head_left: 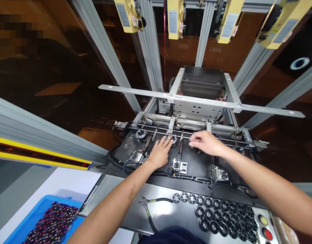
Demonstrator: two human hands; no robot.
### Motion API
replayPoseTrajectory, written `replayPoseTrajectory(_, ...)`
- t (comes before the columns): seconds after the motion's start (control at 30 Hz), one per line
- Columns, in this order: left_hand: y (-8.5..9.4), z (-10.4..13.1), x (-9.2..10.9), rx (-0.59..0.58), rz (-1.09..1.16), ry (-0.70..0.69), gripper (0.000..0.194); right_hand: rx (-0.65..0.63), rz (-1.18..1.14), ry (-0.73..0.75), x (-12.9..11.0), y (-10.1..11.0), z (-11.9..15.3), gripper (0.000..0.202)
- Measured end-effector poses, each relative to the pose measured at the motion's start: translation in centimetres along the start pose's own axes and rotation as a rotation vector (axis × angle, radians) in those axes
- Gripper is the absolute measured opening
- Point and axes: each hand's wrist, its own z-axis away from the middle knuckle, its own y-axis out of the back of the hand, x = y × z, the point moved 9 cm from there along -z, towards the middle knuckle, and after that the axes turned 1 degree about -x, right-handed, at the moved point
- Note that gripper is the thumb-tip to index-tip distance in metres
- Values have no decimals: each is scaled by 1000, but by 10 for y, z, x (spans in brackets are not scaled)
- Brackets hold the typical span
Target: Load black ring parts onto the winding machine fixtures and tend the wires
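Hands (182, 147) unclenched over black fixture plate (196, 162), left fingertips (168, 139) at ring part (173, 138); loose rings (217, 213) nearer.

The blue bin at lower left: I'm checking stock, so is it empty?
No, the blue bin holds a heap of dark ring-shaped parts with reddish windings.

Ahead of me, slanted aluminium frame posts (105, 51), dark amber-tinted glass panels (51, 84), yellow control boxes (175, 18) hanging overhead, a yellow-striped rail (39, 156) at left, dim warm reflections
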Motion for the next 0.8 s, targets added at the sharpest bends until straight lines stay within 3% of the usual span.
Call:
replayPoseTrajectory(0.1, 16, 10, 2, 61, 59, 45, 67, 135, 90, -100, 51, 47, 49, 7)
replayPoseTrajectory(0.17, 38, 19, 15, 177, 97, 97, 52, 231, 164, -160, 89, 63, 61, 5)
replayPoseTrajectory(0.27, 77, 35, 65, 475, 195, 34, 38, 233, 198, -119, 121, 51, 52, 8)
replayPoseTrajectory(0.33, 82, 37, 106, 547, 202, -52, 34, 200, 182, -98, 130, 34, 40, 15)
replayPoseTrajectory(0.4, 68, 29, 137, 515, 203, -74, 33, 146, 150, -134, 137, 18, 31, 30)
replayPoseTrajectory(0.5, 33, 11, 158, 411, 221, -39, 36, 51, 79, -240, 150, -1, 25, 31)
replayPoseTrajectory(0.63, -6, -9, 160, 298, 212, 39, 41, 30, -29, -337, 163, 0, 25, 17)
replayPoseTrajectory(0.8, -26, -28, 159, 210, 163, 73, 49, 9, -30, -391, 165, 14, 18, 17)
